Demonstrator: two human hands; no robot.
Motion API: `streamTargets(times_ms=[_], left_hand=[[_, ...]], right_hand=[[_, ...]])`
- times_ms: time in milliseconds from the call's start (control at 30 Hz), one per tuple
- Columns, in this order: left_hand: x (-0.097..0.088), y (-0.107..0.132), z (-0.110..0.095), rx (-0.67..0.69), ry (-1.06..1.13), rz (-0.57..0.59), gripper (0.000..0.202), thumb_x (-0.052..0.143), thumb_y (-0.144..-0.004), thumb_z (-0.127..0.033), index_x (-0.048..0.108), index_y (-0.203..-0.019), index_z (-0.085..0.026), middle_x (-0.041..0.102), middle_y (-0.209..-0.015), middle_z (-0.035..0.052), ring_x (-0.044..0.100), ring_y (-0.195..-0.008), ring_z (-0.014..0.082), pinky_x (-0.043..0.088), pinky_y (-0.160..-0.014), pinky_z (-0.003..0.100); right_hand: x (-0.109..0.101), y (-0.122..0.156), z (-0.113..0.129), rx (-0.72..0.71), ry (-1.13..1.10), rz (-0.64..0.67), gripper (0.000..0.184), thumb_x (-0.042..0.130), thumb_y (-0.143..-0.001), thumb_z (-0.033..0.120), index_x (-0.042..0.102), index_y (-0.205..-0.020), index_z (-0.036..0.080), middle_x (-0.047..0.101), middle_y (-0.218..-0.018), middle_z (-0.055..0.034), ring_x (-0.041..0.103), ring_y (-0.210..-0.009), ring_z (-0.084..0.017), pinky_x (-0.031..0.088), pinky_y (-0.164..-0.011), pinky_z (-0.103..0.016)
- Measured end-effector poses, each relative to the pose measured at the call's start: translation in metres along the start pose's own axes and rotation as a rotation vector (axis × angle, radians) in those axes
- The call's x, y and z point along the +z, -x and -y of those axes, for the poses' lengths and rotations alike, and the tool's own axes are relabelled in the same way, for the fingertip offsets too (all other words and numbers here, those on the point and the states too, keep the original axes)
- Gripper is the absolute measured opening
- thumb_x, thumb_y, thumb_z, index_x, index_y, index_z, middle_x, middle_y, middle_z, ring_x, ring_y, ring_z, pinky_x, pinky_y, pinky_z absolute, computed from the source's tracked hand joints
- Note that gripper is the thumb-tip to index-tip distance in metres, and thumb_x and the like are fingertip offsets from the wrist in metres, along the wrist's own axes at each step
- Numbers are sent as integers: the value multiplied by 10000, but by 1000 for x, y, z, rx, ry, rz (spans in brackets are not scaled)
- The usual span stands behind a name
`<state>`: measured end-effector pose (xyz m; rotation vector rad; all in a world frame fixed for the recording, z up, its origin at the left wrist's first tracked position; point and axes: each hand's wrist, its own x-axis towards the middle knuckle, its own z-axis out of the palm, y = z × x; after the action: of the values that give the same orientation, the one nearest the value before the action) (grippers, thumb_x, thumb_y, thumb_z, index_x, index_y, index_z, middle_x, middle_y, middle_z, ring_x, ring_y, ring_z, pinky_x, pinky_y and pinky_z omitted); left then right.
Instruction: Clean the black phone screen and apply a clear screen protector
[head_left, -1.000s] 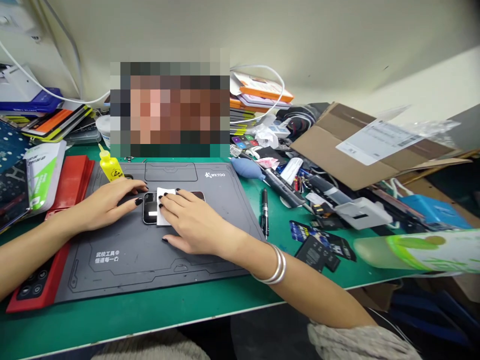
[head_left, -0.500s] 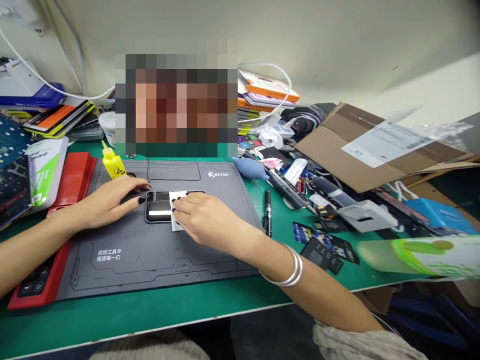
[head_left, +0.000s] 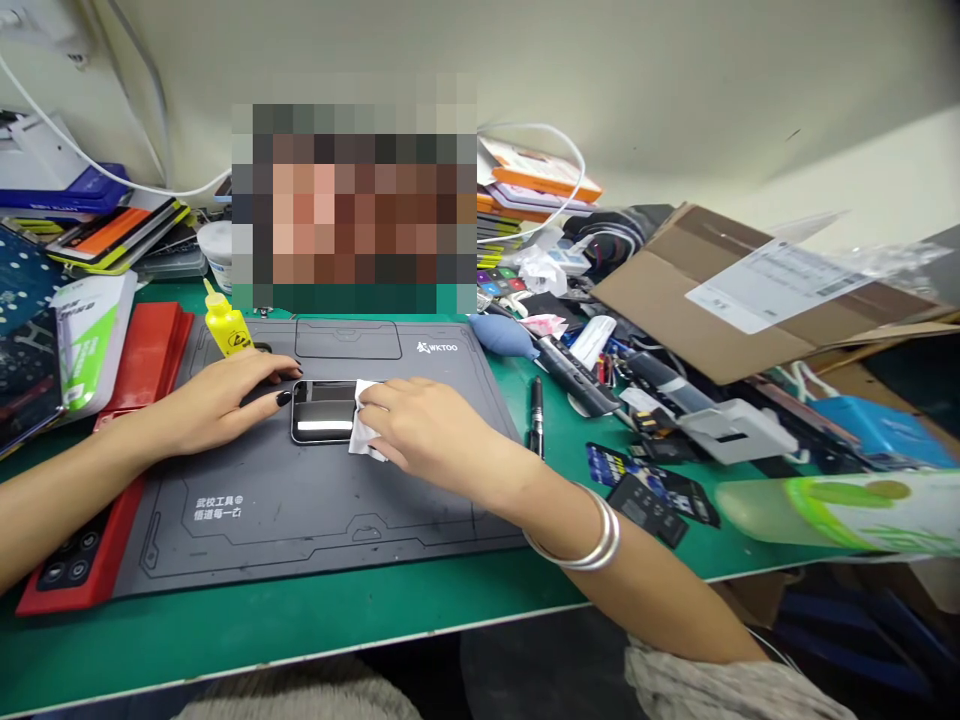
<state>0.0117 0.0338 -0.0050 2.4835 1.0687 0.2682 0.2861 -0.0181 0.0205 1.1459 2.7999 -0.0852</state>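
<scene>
In the head view, a glossy black smartphone lies flat on a grey WKTOO repair mat, near the mat's middle, with a bright bar of light across its upper face. The right hand is narrowed around a crumpled white wipe, pressing it against the phone's right end, and part of the wipe trails onto the mat. The left hand lies open on the mat, its fingertips at the phone's left edge, though whether they touch it is hard to tell. Good work here depends on that hand keeping the phone from sliding while the wipe travels in light, even strokes, clean side down. Around the mat on the green table are a yellow bottle, a blue air blower bulb and a black pen.
</scene>
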Motion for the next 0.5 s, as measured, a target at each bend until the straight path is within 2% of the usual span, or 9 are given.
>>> streamTargets(times_ms=[200,300,500], left_hand=[[0,0,0,10,3,-7,476,366,-982,-506,523,-1302,-190,633,-1300,140,580,-1199,300,451,-1065,490],[1,0,2,14,-2,-7,489,360,-984,-510,516,-1311,-181,625,-1308,148,572,-1208,305,441,-1071,497],[0,0,1,11,-1,2,497,364,-984,-496,516,-1317,-160,621,-1307,155,572,-1205,314,437,-1070,501]], right_hand=[[-5,3,-6,72,23,50,118,593,-966,161,691,-1025,134,697,-1116,-112,661,-940,-233,429,-715,-336],[-10,5,-11,85,22,92,138,649,-930,155,686,-1061,133,692,-1152,-113,669,-964,-245,440,-729,-345],[-12,7,-17,81,33,84,139,684,-904,165,687,-1041,142,695,-1148,-113,671,-953,-246,444,-748,-349]])
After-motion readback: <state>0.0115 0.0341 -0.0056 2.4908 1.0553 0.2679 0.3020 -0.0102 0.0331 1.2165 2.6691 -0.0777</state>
